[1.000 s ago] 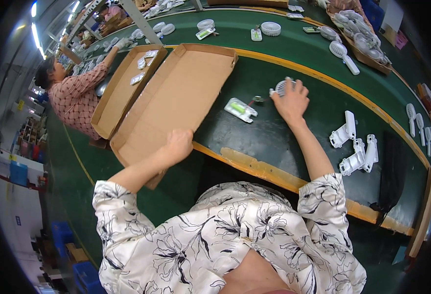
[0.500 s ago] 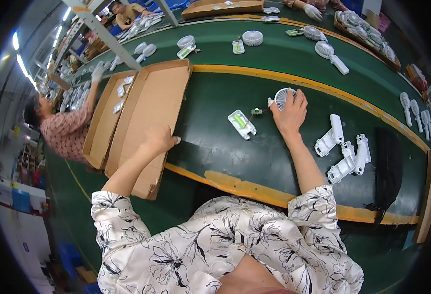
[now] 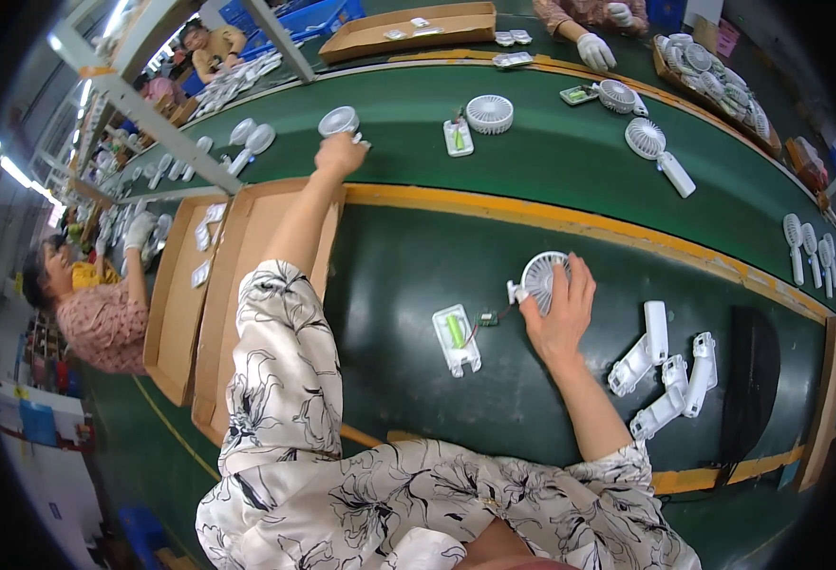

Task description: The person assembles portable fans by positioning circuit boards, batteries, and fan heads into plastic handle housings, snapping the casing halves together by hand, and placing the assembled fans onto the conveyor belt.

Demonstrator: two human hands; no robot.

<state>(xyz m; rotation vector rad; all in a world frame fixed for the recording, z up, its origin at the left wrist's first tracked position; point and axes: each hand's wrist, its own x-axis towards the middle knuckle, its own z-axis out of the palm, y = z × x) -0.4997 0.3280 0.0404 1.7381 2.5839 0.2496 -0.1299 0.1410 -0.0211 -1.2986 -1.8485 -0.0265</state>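
Head view: I see the right hand (image 3: 560, 309) laid over a white wired fan head (image 3: 538, 277) on the dark green counter (image 3: 389, 285), its thumb at the near edge and its fingers curved over the right side, with the fan head gripped between them. Thin leads join that fan head to a small circuit board (image 3: 487, 318), and red and dark wires run on to a white battery casing (image 3: 462, 359) with a green battery (image 3: 455, 331) inside, lying just left of it.

The left hand (image 3: 342, 155) is stretched forward over the green conveyor belt (image 3: 408, 152), at the near edge of a second fan head (image 3: 339, 121). I cannot tell whether its fingers are spread or pinching, as the fingertips are mostly hidden from me.

Beneath the left forearm I see a cardboard tray (image 3: 237, 237). Right of the right hand, white handle shells (image 3: 657, 332) lie in a loose group beside a black pouch (image 3: 750, 380). Across the belt is a co-worker's white-gloved hand (image 3: 595, 52).
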